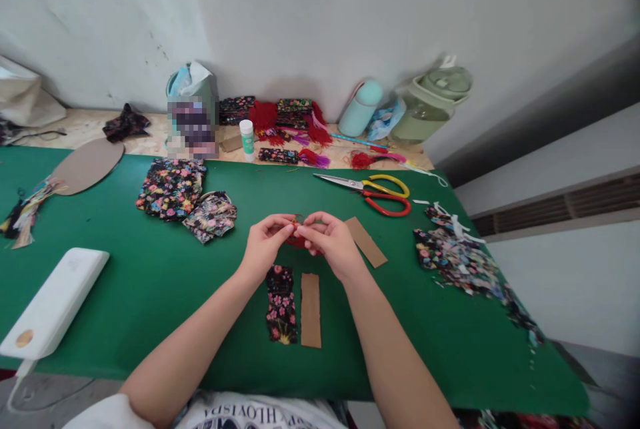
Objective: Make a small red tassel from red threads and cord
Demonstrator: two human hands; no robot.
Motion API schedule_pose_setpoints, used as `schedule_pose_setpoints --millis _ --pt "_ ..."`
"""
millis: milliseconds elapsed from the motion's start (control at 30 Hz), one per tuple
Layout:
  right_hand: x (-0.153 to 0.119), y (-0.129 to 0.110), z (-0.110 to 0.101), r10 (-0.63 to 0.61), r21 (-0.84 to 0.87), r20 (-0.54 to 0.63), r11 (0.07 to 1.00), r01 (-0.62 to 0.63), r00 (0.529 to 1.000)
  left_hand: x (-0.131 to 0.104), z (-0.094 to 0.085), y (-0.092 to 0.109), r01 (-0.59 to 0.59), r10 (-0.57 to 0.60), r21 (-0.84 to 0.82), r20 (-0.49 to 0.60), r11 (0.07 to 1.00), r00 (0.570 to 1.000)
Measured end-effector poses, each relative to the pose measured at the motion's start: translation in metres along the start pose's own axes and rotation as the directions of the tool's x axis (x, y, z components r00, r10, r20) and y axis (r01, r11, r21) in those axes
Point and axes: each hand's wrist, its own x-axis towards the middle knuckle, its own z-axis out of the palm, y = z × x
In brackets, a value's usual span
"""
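Observation:
Over the middle of the green table top, my left hand (267, 240) and my right hand (331, 242) meet with fingertips pinched. Between them is red thread (297, 241), partly hidden by the fingers, with a thin loop above it. Below the hands lie a floral fabric strip (281, 305) and a brown cardboard strip (311, 311), side by side. A second cardboard strip (367, 242) rests at an angle by my right wrist. Beyond it are scissors (373, 190) with one yellow and one red handle.
Floral fabric pieces (173, 189) lie at left, near a white power bank (55, 302) and an oval board (87, 165). Fabric scraps (460, 259) cover the right side. Along the wall stand a glue stick (247, 141), a blue bottle (361, 109) and a green jug (427, 109).

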Motion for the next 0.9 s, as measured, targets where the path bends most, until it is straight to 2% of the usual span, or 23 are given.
schedule_pose_setpoints --millis 167,333,500,600,900 --pt "0.0014 0.0017 -0.0006 0.005 0.022 -0.011 1.0 -0.005 1.0 -0.0001 -0.0004 0.0007 -0.028 0.028 0.044 0.017 0.999 0.999" --pt "0.002 0.0025 -0.001 0.03 0.054 -0.013 0.998 -0.029 0.999 -0.0014 0.0002 0.0009 -0.136 0.134 0.158 0.023 0.978 0.991" --pt "0.0012 0.0001 -0.0014 0.041 0.061 0.023 0.997 -0.042 0.999 -0.0041 0.0006 0.0015 -0.264 0.265 0.356 0.046 0.897 0.963" --pt "0.0014 -0.0002 -0.0021 0.037 0.052 0.038 0.998 -0.038 0.999 -0.0059 0.001 0.0033 -0.319 0.311 0.403 0.089 0.858 0.946" --pt "0.0022 0.0003 -0.0079 0.032 0.03 0.119 0.999 -0.036 0.992 -0.007 0.001 0.0072 -0.339 0.312 0.404 0.134 0.85 0.941"
